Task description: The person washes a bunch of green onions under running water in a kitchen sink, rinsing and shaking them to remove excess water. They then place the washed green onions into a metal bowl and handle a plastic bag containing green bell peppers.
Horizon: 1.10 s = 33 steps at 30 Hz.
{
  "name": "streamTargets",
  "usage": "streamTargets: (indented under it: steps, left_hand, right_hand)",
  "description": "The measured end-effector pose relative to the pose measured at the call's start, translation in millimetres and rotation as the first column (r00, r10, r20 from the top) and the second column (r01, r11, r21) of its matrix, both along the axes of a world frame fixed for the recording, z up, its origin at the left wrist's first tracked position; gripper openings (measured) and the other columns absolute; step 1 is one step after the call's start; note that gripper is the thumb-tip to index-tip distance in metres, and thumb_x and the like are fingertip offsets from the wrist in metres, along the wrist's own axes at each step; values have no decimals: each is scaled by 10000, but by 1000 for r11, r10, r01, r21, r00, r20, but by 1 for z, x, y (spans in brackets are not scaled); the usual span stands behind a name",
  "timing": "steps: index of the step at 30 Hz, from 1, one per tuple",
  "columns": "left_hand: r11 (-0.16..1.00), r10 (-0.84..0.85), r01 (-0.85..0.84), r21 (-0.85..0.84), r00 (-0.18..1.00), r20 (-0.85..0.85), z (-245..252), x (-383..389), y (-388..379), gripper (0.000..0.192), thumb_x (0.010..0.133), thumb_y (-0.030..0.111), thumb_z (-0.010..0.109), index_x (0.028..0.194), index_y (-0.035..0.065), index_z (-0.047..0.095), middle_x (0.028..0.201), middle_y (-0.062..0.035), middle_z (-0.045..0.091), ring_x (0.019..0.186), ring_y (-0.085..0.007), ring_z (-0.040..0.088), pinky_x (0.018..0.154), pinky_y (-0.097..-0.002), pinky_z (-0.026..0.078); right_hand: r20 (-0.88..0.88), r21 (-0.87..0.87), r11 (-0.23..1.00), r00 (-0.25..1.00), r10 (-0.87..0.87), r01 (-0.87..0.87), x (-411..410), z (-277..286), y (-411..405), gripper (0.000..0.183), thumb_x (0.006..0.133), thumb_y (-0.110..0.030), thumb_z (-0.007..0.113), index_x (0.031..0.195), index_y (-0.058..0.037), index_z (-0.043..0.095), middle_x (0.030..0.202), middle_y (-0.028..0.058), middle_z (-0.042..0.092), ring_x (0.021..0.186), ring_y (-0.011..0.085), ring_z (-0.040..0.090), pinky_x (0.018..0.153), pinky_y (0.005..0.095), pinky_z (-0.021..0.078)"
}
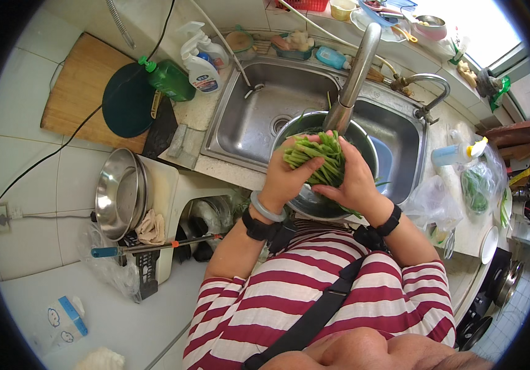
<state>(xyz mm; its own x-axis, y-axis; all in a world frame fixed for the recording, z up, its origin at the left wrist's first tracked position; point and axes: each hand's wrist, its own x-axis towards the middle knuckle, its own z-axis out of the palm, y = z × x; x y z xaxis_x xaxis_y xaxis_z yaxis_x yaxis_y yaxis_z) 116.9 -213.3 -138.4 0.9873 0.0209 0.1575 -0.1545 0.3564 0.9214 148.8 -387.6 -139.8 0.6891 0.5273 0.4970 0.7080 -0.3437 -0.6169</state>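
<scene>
Between my left hand (288, 173) and my right hand (355, 173) is a bunch of green leafy vegetable stems (315, 155), their cut ends turned up. Both hands close around it from either side, just below the mouth of a steel faucet (346, 99). Under the hands, a round steel basin (370, 148) rests over the divider and front edge of the double sink, with more greens partly visible inside it. What else the basin holds is hidden by my hands.
The left sink bowl (241, 118) lies beside the basin; a blue plastic container (382, 155) sits in the right one. Spray bottles (200, 71) and a green pump bottle (172, 81) stand at the left. Plastic bags (433, 199) lie on the right counter.
</scene>
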Motion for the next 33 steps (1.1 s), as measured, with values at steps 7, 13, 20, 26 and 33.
streamTargets:
  steps: [7,13,20,26,33]
  left_hand:
    - [988,43,-68,-141,984,-172,15,2,-5,263,859,40,636,1100,13,535,1001,-20,608,918,-86,562,825,-237,458]
    - [983,80,-112,-147,975,-209,-8,10,3,257,881,62,611,1122,15,534,1034,-17,589,955,-83,545,842,-227,439]
    - [970,-74,12,-244,967,-245,-16,4,3,244,869,44,624,1096,27,536,1017,-14,578,956,-93,546,847,-234,440]
    - [932,246,-262,250,965,92,1,4,10,422,771,98,734,1138,45,532,986,-55,595,964,-174,557,890,-311,446]
    - [380,73,-570,729,804,591,24,10,26,261,685,191,764,882,92,624,886,-54,595,871,-271,539,864,-409,387]
  right_hand:
    - [-313,132,991,948,60,-19,3,11,8,691,696,-198,777,1263,2,436,1168,175,565,1028,360,564,897,384,447]
    - [-336,284,954,942,5,97,11,-11,13,394,772,-116,694,1120,-19,539,992,139,581,897,272,582,798,339,454]
    - [-284,190,977,958,-39,96,20,9,18,338,698,-80,752,1005,-27,621,865,110,611,806,246,597,713,327,468]
    - [-261,134,985,963,-68,106,19,12,19,203,689,-69,745,881,-51,681,787,113,614,701,278,602,622,340,471]
    - [-184,-20,994,977,-109,107,18,19,17,146,684,-103,761,814,-72,703,698,90,589,675,256,587,586,334,445]
